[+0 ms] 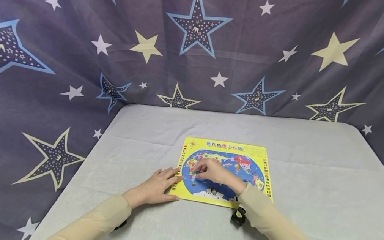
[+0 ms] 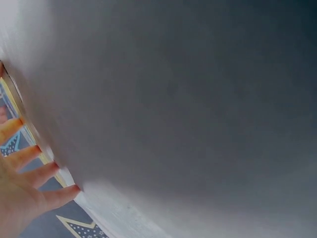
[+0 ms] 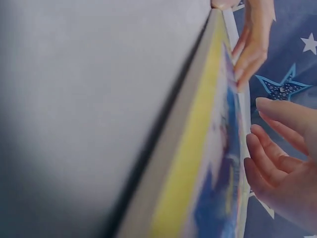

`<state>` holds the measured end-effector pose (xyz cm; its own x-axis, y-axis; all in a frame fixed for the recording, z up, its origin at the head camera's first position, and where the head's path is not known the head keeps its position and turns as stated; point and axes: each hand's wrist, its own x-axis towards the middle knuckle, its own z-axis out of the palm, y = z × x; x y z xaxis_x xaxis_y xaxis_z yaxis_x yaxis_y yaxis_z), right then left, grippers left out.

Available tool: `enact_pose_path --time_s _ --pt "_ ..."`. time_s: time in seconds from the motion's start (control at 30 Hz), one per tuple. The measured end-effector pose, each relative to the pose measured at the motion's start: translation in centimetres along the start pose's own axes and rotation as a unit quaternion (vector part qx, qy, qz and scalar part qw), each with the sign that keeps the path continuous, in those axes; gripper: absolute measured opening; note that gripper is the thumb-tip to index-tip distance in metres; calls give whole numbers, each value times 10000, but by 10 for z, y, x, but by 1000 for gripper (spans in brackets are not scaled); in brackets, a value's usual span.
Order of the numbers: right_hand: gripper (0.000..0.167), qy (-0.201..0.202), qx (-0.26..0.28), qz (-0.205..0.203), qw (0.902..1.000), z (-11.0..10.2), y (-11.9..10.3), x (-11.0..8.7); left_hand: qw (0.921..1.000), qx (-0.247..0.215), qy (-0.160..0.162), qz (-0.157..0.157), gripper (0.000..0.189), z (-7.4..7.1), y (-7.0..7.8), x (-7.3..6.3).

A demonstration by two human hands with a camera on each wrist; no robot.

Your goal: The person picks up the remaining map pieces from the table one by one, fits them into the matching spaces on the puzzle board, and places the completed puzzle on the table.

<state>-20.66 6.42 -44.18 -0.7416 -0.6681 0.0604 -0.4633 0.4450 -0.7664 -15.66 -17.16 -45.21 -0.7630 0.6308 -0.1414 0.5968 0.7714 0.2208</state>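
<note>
A yellow-bordered children's world map board (image 1: 220,203) lies flat on the table, its blue oval map and colourful title facing up. My left hand (image 1: 157,185) rests at the board's left side with fingers spread, the fingertips touching its border. In the left wrist view, the fingers (image 2: 40,174) are extended along the edge. Over the left part of the map, my right hand (image 1: 213,171) has its fingers bent downward. The right wrist view shows these fingers (image 3: 270,153) loosely curved close to the map surface, with no object visible between them.
A pale grey cloth covers the table (image 1: 310,176). Behind it and along its sides hangs a dark curtain (image 1: 240,36) patterned with stars. A black wrist device (image 1: 238,216) sits below the right cuff, near the board's front edge.
</note>
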Motion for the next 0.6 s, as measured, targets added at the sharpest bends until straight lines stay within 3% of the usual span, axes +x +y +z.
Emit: enact_pose_path --time_s 0.27,0.6 --pt "21 66 160 245 9995 -17 1 -16 10000 27 -41 70 67 -4 1 1" --pt "26 481 -318 374 9976 -46 5 -50 9998 8 107 179 59 -18 6 7"
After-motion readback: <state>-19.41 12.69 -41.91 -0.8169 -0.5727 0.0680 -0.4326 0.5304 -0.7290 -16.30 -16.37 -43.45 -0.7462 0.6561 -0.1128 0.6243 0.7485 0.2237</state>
